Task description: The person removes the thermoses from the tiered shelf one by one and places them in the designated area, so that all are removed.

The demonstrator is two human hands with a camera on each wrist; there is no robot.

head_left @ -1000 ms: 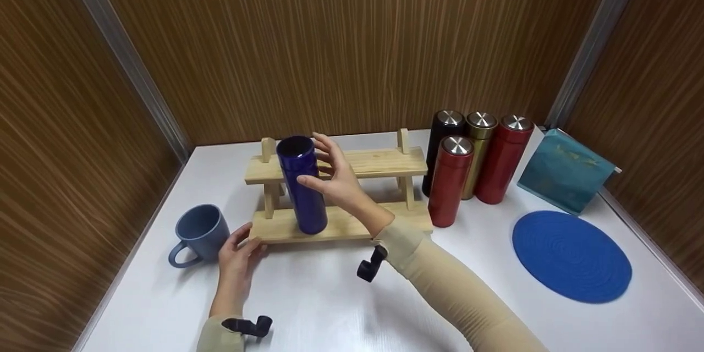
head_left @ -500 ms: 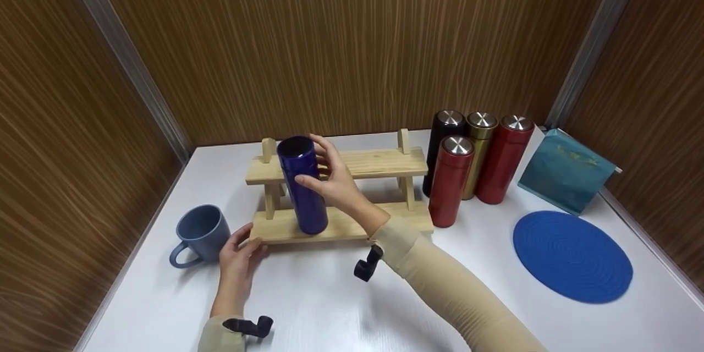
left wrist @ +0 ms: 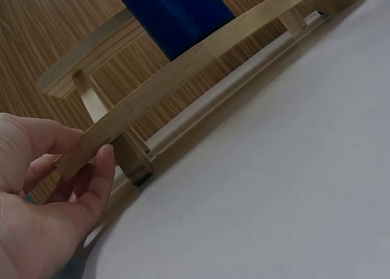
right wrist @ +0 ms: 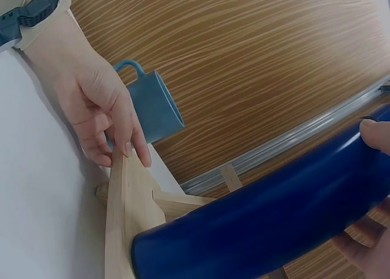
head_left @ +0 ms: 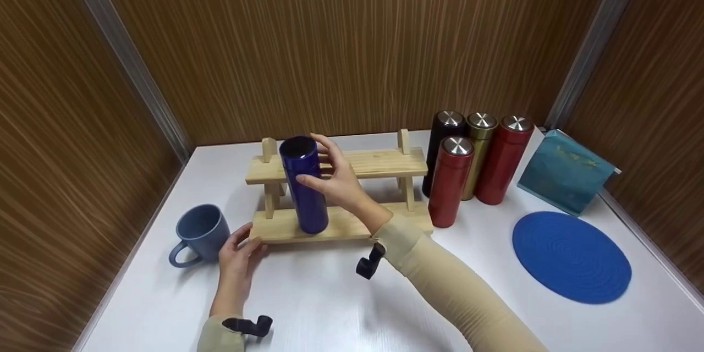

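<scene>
A dark blue flask point(head_left: 305, 187) with no lid stands on the lower board of a wooden rack point(head_left: 374, 162). My right hand point(head_left: 330, 176) grips its upper half, thumb in front and fingers behind. In the right wrist view the flask point(right wrist: 262, 212) fills the lower right, with the thumb on it. My left hand point(head_left: 239, 247) holds the rack's front left corner. The left wrist view shows that left hand point(left wrist: 55, 187) pinching the board's edge point(left wrist: 201, 53), with the flask point(left wrist: 173, 17) above. A blue-grey mug point(head_left: 201, 231) stands just left of the left hand.
Right of the rack stand several lidded flasks: black point(head_left: 443, 143), gold point(head_left: 479, 143), red point(head_left: 503, 159) and a nearer red one point(head_left: 451, 181). A teal pouch point(head_left: 564, 170) and a round blue mat point(head_left: 572, 256) lie at right. Wood-panel walls close in the white table point(head_left: 330, 297).
The right hand and the blue flask have shifted very slightly to the right. The left hand has stayed on the rack's corner.
</scene>
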